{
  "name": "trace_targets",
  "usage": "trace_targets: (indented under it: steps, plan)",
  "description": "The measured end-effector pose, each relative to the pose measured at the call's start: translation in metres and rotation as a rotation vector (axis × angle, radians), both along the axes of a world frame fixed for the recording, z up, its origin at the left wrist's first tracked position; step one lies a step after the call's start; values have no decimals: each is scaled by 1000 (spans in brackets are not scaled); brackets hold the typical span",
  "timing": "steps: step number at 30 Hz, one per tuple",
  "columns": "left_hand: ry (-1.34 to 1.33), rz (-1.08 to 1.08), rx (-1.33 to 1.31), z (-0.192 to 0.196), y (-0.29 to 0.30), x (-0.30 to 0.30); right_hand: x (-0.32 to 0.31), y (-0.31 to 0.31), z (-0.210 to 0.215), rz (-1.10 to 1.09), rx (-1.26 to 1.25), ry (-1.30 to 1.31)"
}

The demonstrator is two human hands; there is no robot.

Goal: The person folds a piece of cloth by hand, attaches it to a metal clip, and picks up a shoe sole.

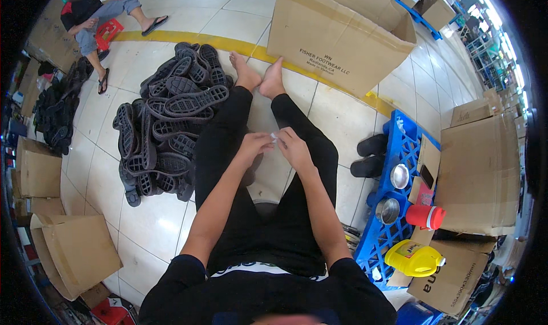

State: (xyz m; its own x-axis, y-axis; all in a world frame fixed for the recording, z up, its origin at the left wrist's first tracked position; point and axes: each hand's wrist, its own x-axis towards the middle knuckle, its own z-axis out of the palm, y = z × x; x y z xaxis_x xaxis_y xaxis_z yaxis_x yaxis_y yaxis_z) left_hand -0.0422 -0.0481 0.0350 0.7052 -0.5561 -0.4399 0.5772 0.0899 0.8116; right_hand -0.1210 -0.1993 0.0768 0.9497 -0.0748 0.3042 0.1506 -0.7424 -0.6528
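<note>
My left hand [256, 146] and my right hand [294, 149] meet over the gap between my knees, fingers pinched together. Between their fingertips is a small white piece [274, 136], too small to make out as paper, tape or cloth. Both hands appear to grip it. Below my left hand, partly hidden by my forearm and leg, is a greyish-brown thing [250, 176] of unclear kind. A heap of dark grey shoe soles [191, 102] with gridded undersides lies on the tiles beside my left leg.
A large open cardboard box [337, 39] stands beyond my bare feet. To the right, a blue plastic pallet [394, 154] bears metal bowls [387, 210], a red jug [425, 216] and a yellow bottle [412, 259]. Black slippers [368, 166] lie beside it. Another person [105, 17] sits far left.
</note>
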Motion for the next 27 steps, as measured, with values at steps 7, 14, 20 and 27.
trace_targets:
  steps: [7, 14, 20, 27]
  plan:
    - [207, 50, -132, 13, 2, 4, 0, 4, 0, -2, -137, -47]
    - [31, 39, -135, 13, 1, 2, 1, 8, 4, 31, -78, -126]
    - [-49, 12, -96, -1, 2, 4, 5, 1, -10, 6, 54, -145]
    - [-98, -17, -38, 4, 1, 3, 7, -7, -34, -169, 535, 95]
